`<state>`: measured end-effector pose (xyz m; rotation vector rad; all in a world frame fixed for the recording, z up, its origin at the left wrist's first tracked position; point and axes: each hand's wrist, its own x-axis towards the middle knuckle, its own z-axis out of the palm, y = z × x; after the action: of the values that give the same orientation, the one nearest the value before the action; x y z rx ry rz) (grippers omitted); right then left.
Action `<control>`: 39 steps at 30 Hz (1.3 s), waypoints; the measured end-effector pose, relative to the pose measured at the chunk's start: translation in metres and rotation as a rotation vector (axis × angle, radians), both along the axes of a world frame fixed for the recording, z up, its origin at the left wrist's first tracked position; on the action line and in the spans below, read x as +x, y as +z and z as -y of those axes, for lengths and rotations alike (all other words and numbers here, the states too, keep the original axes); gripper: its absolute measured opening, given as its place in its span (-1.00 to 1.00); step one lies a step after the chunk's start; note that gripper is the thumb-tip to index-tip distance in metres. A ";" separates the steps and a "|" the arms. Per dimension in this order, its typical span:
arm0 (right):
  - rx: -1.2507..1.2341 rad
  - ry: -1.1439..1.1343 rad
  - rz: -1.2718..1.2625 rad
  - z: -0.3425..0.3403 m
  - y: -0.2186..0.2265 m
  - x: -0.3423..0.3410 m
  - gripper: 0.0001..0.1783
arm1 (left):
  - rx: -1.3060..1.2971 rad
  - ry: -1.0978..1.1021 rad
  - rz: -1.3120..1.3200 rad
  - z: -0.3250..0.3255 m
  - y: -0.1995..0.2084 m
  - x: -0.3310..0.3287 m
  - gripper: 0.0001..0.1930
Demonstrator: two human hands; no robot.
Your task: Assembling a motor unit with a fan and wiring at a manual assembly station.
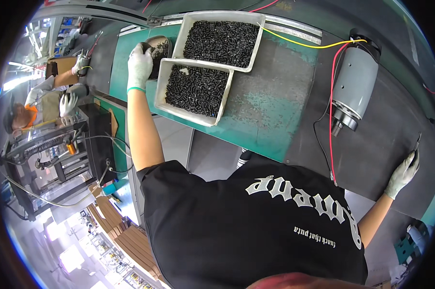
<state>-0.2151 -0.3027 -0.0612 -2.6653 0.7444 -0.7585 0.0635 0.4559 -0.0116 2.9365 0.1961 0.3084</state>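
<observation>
White-gloved, my left hand (140, 65) reaches to the near left side of a small container (163, 40) that holds dark bits. Its fingers curl at the container's edge, and what they grip, if anything, is hidden. At the far right my right hand (403, 176), also gloved, is closed on a slim pointed metal tool (418, 141), held tip away from me over the dark bench. Between the hands lies a grey cylindrical motor (357, 77) with a toothed shaft, apart from both. Red, yellow and black wires run around it.
Two white bins, a far one (180, 41) and a near one (160, 86), hold many small black parts on a worn green mat (270, 111). A metal rail (294, 32) edges the bench behind them. At left another person (49, 101) works near a black frame machine (97, 139).
</observation>
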 end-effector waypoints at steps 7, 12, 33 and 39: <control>0.068 -0.007 0.022 0.004 -0.002 -0.001 -0.44 | -0.017 0.048 0.055 -0.002 -0.002 -0.013 -0.76; 0.078 -0.010 0.031 0.003 0.000 -0.001 -0.46 | -0.265 0.048 0.049 -0.012 -0.005 -0.017 -0.75; 0.231 -0.171 0.175 0.024 -0.021 -0.014 -0.47 | 0.401 -0.206 0.043 -0.015 0.021 -0.018 -0.78; 0.684 -0.181 0.302 -0.006 0.005 -0.022 -0.52 | -0.366 -0.127 0.145 0.107 0.062 -0.062 -0.76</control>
<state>-0.2367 -0.2964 -0.0561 -1.8476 0.9573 -0.7539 0.0011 0.3489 0.0507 2.5402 0.0389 0.4153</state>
